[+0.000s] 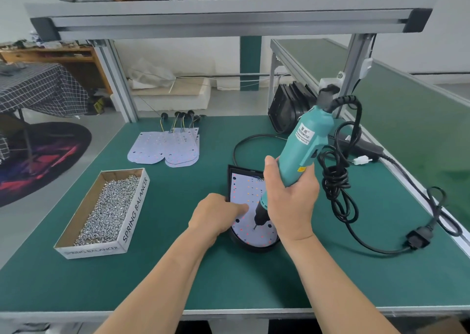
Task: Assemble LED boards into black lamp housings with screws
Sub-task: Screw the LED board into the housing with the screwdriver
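**Screw going in, board pinned flat**

LED board (250,206) lies inside the black lamp housing (251,247), near middle of the green table (178,270). Electric screwdriver (302,150) has its bit down on the board's lower part. Right hand (290,199) is wrapped fully round the barrel, low down, likely for steadiness. Left hand (216,214) presses the board with a straight forefinger just left of the bit. Its other fingers are loosely bent and grip nothing visible. Probably this stops the board shifting. Screw box (104,211) and spare boards (167,148) lie to the left.

- The LED board (245,194) is covered on its right side by the right hand (290,201).
- Anything under the bit of the screwdriver (302,143) is too small to be told.
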A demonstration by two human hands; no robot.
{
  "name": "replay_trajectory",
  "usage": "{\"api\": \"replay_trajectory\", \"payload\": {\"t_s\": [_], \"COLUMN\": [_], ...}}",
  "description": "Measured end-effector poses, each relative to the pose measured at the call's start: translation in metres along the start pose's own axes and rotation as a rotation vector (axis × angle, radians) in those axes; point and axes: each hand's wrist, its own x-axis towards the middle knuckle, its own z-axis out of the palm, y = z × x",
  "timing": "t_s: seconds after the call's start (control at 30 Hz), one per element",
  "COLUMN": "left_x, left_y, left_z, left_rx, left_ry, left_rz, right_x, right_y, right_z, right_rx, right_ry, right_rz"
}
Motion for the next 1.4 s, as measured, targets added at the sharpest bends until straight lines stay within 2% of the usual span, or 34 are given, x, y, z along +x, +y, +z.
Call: {"api": "replay_trajectory", "payload": {"t_s": [0.17,0.37,0.5,0.6,0.67,0.77,0.87,1.13,1.27,1.4], "left_x": [-0.002,-0.006,-0.015,-0.024,-0.024,-0.035,-0.049,-0.077,-0.087,-0.093], "left_y": [0.002,0.004,0.010,0.007,-0.001,-0.012,-0.021,-0.011,-0.001,0.005], "left_z": [0.000,-0.003,-0.007,-0.015,-0.026,-0.045,-0.057,-0.052,-0.044,-0.034], "left_rx": [-0.023,-0.022,-0.019,-0.030,-0.167,-0.623,-0.829,-1.072,-1.112,-1.191], "left_ry": [0.005,-0.011,-0.039,-0.028,-0.011,-0.062,-0.134,-0.280,-0.331,-0.367], "left_rz": [-0.003,-0.012,0.006,0.010,-0.021,-0.050,0.006,0.058,0.011,-0.127], "right_x": [0.004,0.000,0.014,0.025,0.026,0.025,0.021,0.014,0.009,0.002], "right_y": [-0.002,-0.014,-0.032,-0.034,-0.028,-0.020,-0.019,-0.043,-0.054,-0.059], "right_z": [0.003,-0.010,-0.020,-0.029,-0.037,-0.046,-0.049,-0.041,-0.039,-0.036], "right_rx": [-0.017,0.111,0.280,0.362,0.396,0.447,0.436,0.486,0.533,0.560], "right_ry": [-0.011,-0.064,0.105,0.250,0.292,0.267,0.231,0.239,0.242,0.223], "right_rz": [0.038,0.052,0.124,0.279,0.394,0.546,0.588,0.477,0.417,0.372]}}
